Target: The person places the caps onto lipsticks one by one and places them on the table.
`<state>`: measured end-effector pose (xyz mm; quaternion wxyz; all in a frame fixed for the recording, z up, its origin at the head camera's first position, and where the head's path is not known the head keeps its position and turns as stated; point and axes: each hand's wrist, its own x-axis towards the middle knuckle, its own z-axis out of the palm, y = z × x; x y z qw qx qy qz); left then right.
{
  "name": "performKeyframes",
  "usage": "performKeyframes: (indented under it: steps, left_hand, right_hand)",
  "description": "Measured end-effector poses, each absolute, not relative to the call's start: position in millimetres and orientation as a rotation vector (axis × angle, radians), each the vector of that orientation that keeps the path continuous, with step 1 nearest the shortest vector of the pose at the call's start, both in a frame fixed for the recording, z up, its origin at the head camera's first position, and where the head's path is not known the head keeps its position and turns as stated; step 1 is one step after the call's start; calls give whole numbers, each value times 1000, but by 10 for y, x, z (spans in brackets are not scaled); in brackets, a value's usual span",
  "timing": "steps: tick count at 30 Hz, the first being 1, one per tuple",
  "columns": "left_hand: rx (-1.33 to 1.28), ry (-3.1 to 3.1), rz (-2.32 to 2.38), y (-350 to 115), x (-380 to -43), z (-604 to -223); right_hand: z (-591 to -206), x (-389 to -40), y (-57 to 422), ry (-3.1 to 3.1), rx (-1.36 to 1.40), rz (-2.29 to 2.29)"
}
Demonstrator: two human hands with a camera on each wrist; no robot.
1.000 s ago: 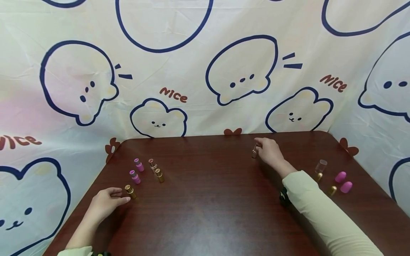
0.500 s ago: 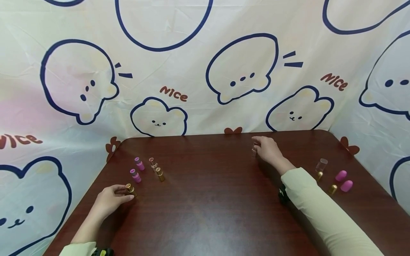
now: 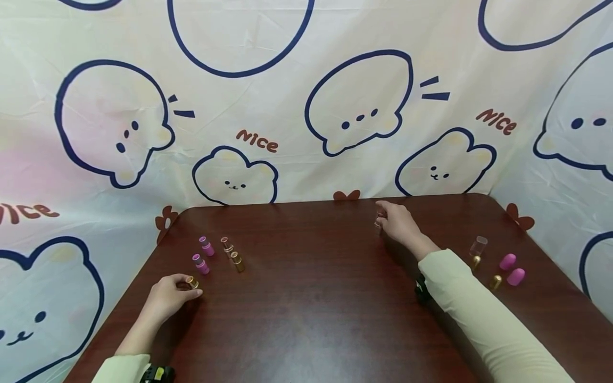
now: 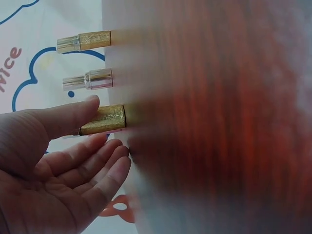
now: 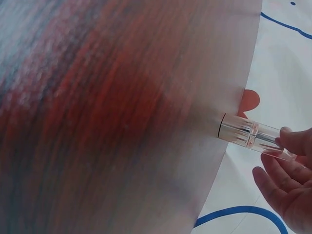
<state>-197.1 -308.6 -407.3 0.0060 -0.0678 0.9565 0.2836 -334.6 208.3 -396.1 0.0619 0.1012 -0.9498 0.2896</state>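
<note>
My left hand [image 3: 165, 298] has its thumb and forefinger round an uncapped gold lipstick tube [image 3: 192, 282] standing on the left of the table. In the left wrist view the thumb lies along this gold lipstick tube [image 4: 109, 118], while the other fingers reach out below it. Toward the back edge, my right hand [image 3: 399, 221] pinches the clear cap [image 5: 268, 141] atop a rose-gold lipstick tube [image 5: 236, 130], whose base is at the tabletop. Two purple lipstick tubes [image 3: 206, 246], another rose-gold tube [image 3: 227, 245] and a second gold tube [image 3: 237, 261] stand uncapped beyond the left hand.
Right of the right forearm stand a clear cap [image 3: 478, 246], two small gold caps [image 3: 495, 282] and two pink caps [image 3: 516, 276]. A printed cloth [image 3: 287, 106] hangs behind the brown table [image 3: 306, 298] and along its sides.
My left hand has moved slightly right and closed its thumb and forefinger round the gold lipstick tube. The right hand stays at the clear-capped lipstick, its forefinger shifted slightly.
</note>
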Motion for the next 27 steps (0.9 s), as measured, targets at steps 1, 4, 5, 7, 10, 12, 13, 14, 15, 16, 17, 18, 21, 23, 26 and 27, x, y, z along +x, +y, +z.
performKeyframes:
  steps: [1,4,5,7,10,12,13,14,15,16,17,18,21,23,26,27]
  left_hand:
    - [-214,2991,883,-3087,-1975,-4074]
    - [-223,2983,869,-3087,-1985,-4074]
    - [-225,2980,866,-3087,-1988,-4075]
    - [-223,2982,856,-3084,-1994,-4076]
    - [-218,2984,841,-3079,-2003,-4076]
    - [-214,2985,830,-3077,-2007,-4075]
    - [-213,2985,825,-3075,-2008,-4075]
    - [-212,2985,821,-3075,-2009,-4075]
    - [-210,2985,817,-3074,-2010,-4075]
    - [-207,2985,816,-3073,-2011,-4076]
    - [-205,2986,814,-3073,-2012,-4076]
    - [-202,2988,812,-3072,-2013,-4077]
    - [-193,2990,810,-3074,-2016,-4082]
    - [-191,2991,805,-3076,-2019,-4085]
    - [-191,2994,792,-3080,-2022,-4086]
    - [-191,2996,788,-3082,-2023,-4085]
  right_hand:
    - [-3959,-3344,2080,-2874,302,877]
    - [-3951,-3337,2078,-2878,306,872]
    - [-3946,-3335,2081,-2877,306,867]
    - [-3928,-3326,2088,-2869,305,857]
    - [-3892,-3309,2108,-2859,298,839]
    - [-3862,-3288,2121,-2858,286,841]
    - [-3846,-3277,2130,-2857,282,836]
    - [-3830,-3264,2139,-2859,276,839]
    - [-3811,-3247,2148,-2858,271,843]
    - [-3795,-3230,2158,-2857,263,843]
    - [-3779,-3211,2169,-2857,258,842]
    - [-3760,-3189,2178,-2857,255,841]
    - [-3702,-3112,2214,-2857,241,839]
    - [-3656,-3052,2239,-2860,238,839]
    - [-3584,-2960,2282,-2863,250,826]
    - [-3560,-2928,2297,-2863,256,817]
